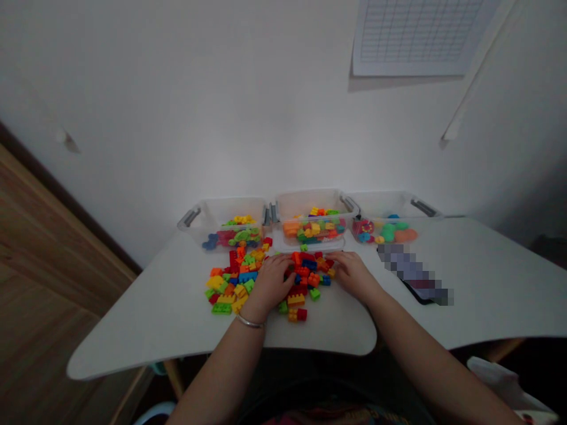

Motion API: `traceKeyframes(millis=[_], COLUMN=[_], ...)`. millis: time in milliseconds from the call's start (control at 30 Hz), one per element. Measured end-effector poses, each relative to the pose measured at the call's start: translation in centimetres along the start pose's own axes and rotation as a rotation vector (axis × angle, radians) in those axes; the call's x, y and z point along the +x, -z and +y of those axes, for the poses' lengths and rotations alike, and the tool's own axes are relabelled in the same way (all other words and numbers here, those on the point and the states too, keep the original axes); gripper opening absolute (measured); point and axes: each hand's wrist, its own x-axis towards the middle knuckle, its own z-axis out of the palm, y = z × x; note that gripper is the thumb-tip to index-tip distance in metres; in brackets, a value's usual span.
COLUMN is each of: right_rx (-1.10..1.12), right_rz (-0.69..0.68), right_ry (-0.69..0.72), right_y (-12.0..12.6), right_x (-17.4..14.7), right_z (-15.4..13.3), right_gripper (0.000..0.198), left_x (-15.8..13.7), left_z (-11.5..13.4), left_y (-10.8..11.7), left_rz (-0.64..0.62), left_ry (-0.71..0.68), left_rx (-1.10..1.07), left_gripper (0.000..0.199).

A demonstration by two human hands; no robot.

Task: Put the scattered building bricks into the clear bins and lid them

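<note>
A loose heap of toy building bricks (248, 276) in red, orange, yellow, green and blue lies on the white table. My left hand (275, 276), with a silver bangle (250, 322) at the wrist, rests over the middle of the heap, thumb and fingers apart and slightly bent. Red and blue bricks lie just beyond its fingertips. At the heap's right edge, my right hand (352, 273) reaches inward with its fingers stretched and thumb apart, beside orange and yellow bricks. No brick shows clearly gripped in either hand; some fingertips are hard to make out.
Three clear plastic bins stand along the wall: a left bin (208, 208), a middle bin (305, 198) and a right bin (376, 199), all holding colourful toy pieces. A blurred-out phone-like object (414, 274) lies to the right. The white table's (146, 313) front edge curves inward.
</note>
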Motion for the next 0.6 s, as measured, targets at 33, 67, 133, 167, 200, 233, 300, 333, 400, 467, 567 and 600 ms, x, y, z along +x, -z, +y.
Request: traceKeyframes(millis=[33,67,133,167,200,233,300,333,400,467,567,600], right_rx=[0.001,0.002,-0.007,-0.021,-0.039,-0.058,-0.09,-0.099,-0.109,-0.106,-0.084,-0.076], right_rz=[-0.008,-0.013,-0.033,-0.049,-0.067,-0.083,-0.1,-0.099,-0.086,-0.061,-0.035,-0.032], right_ry=[-0.004,-0.008,-0.011,-0.007,-0.001,0.005,0.006,0.0,-0.018,-0.027,-0.009,-0.001], right_y=[0.0,0.0,0.1,0.3,0.5,0.7,1.0,1.1,1.1,0.9,0.4,0.2], right_x=[0.0,0.0,0.0,-0.1,-0.1,-0.1,-0.2,-0.2,-0.2,-0.2,-0.2,-0.2], right_z=[0.2,0.3,0.3,0.2,0.1,-0.1,-0.4,-0.5,-0.6,-0.5,0.0,0.2], right_gripper=[0.045,0.047,0.046,0.045,0.042,0.04,0.035,0.033,0.031,0.033,0.04,0.041], left_x=[0.0,0.0,0.0,0.0,0.1,0.1,0.0,0.0,0.0,0.0,-0.1,-0.1], left_z=[0.0,0.0,-0.1,0.0,0.0,0.0,0.1,0.2,0.3,0.3,0.2,0.2], left_y=[0.0,0.0,0.0,0.0,0.0,0.1,0.2,0.2,0.3,0.3,0.2,0.2], left_rz=[0.0,0.001,0.002,0.003,0.003,0.001,-0.004,-0.006,-0.007,-0.007,-0.008,-0.007], left_ry=[0.002,0.002,-0.001,-0.003,-0.005,-0.006,-0.002,-0.001,-0.001,-0.002,-0.001,-0.002], left_rx=[0.002,0.004,0.007,0.007,0.007,0.005,0.001,-0.001,-0.001,0.0,0.003,0.001], left_gripper=[0.023,0.023,0.024,0.024,0.024,0.024,0.024,0.024,0.024,0.024,0.023,0.023])
